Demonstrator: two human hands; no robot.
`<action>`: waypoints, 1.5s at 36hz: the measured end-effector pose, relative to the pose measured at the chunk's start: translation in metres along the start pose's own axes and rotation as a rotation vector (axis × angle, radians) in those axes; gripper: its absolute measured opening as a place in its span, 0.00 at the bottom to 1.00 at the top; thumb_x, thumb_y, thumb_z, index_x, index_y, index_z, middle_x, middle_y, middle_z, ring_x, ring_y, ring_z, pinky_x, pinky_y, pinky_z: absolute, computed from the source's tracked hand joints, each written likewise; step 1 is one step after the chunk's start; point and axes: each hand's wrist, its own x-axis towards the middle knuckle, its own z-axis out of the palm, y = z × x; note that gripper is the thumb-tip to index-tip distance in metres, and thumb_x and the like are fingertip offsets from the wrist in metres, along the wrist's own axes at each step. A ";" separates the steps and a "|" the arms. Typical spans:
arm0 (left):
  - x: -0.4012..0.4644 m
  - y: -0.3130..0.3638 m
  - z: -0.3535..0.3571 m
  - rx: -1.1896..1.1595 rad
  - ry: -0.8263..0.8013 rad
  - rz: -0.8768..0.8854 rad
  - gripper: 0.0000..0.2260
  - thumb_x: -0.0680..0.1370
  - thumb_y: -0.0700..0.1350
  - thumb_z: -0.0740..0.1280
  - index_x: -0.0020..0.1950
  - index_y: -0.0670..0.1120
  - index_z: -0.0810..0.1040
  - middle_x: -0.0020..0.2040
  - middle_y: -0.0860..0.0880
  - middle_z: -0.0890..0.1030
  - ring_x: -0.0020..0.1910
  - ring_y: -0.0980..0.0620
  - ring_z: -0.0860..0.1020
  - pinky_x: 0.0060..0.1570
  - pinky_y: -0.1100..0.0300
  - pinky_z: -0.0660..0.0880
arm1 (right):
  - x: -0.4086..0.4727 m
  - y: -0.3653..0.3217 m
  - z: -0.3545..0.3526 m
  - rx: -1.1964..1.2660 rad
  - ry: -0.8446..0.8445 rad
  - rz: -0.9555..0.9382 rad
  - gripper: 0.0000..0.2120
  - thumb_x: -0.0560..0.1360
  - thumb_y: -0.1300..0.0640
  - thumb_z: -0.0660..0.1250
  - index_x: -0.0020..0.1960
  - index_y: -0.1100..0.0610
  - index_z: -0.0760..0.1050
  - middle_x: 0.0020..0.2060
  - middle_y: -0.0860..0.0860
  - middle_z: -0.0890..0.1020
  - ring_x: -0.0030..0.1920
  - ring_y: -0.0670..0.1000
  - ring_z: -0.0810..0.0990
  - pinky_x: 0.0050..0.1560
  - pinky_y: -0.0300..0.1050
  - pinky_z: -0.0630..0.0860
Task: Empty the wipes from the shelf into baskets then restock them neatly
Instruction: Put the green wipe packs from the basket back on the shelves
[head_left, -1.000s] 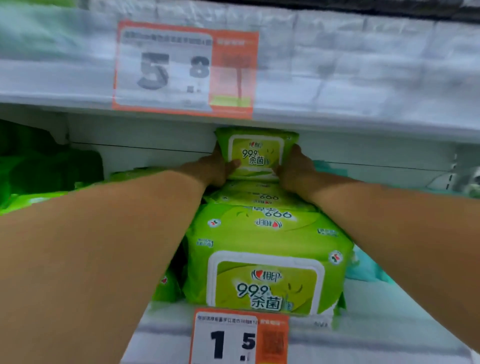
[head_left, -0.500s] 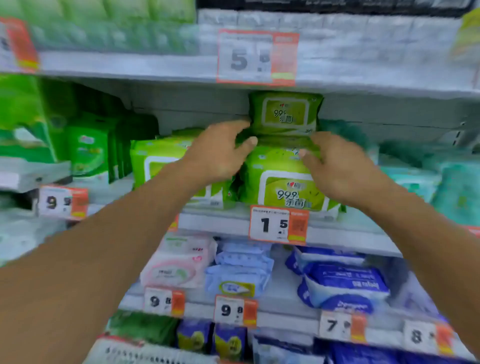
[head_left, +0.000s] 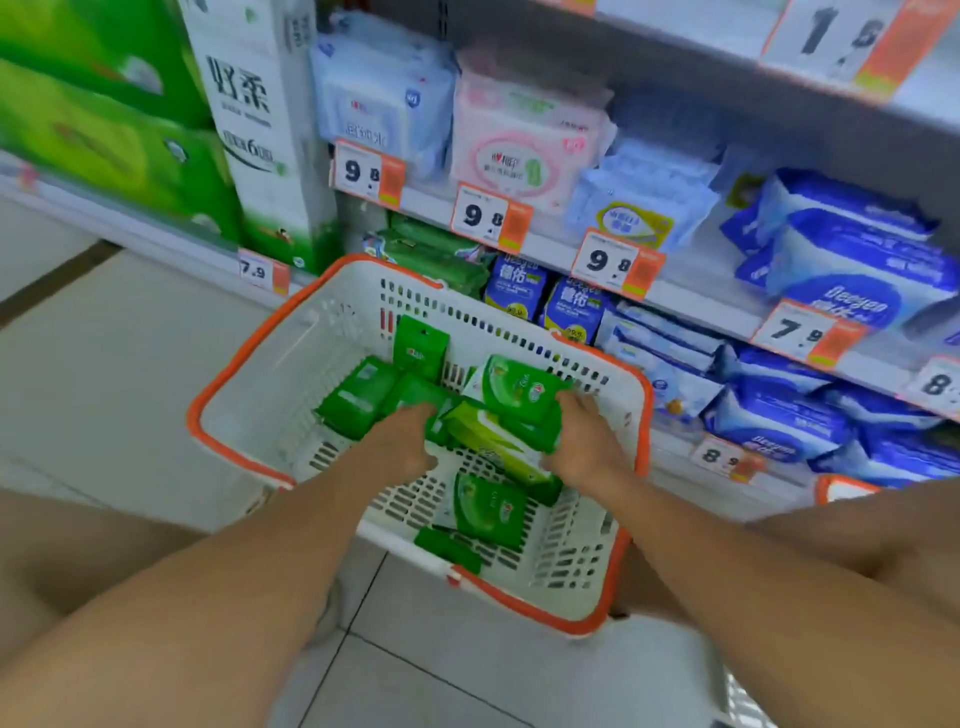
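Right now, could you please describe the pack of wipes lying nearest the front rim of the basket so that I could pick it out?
Find the white basket with the orange rim on the floor before the shelves. Near its front wall, below both hands, lies a dark green wipes pack, flat on the slatted bottom. Unlike the packs piled between the hands, it lies apart from them, with only a small green packet at its front edge.

A tall white-and-green tissue box (head_left: 260, 130) stands at the shelf's left end. To its left lie green tissue cartons (head_left: 98, 104); to its right, a pale blue pack (head_left: 379, 93), then a pink-and-white pack (head_left: 524, 140). Further right sit dark blue packs (head_left: 852, 260). Below the box hangs a 7.9 price tag (head_left: 263, 270), above grey floor tiles (head_left: 114, 374).
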 end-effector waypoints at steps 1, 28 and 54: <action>0.002 -0.007 0.002 -0.016 -0.022 0.001 0.37 0.76 0.46 0.72 0.79 0.48 0.56 0.77 0.43 0.63 0.72 0.43 0.67 0.68 0.53 0.68 | 0.002 0.000 0.013 -0.009 0.018 0.026 0.50 0.70 0.62 0.77 0.80 0.51 0.49 0.80 0.54 0.47 0.77 0.62 0.58 0.68 0.57 0.72; 0.044 0.012 -0.006 -1.246 -0.151 -0.495 0.08 0.79 0.36 0.68 0.56 0.40 0.74 0.59 0.39 0.76 0.51 0.44 0.80 0.52 0.51 0.80 | 0.039 -0.009 0.042 0.348 0.040 -0.269 0.40 0.70 0.72 0.69 0.77 0.48 0.65 0.71 0.53 0.74 0.70 0.52 0.72 0.71 0.45 0.68; -0.032 0.068 -0.142 -1.541 0.186 0.073 0.22 0.72 0.32 0.72 0.65 0.40 0.75 0.46 0.44 0.85 0.39 0.49 0.84 0.31 0.61 0.81 | -0.031 -0.086 -0.196 1.233 -0.516 0.034 0.20 0.69 0.39 0.66 0.53 0.52 0.73 0.49 0.60 0.80 0.25 0.51 0.72 0.27 0.38 0.72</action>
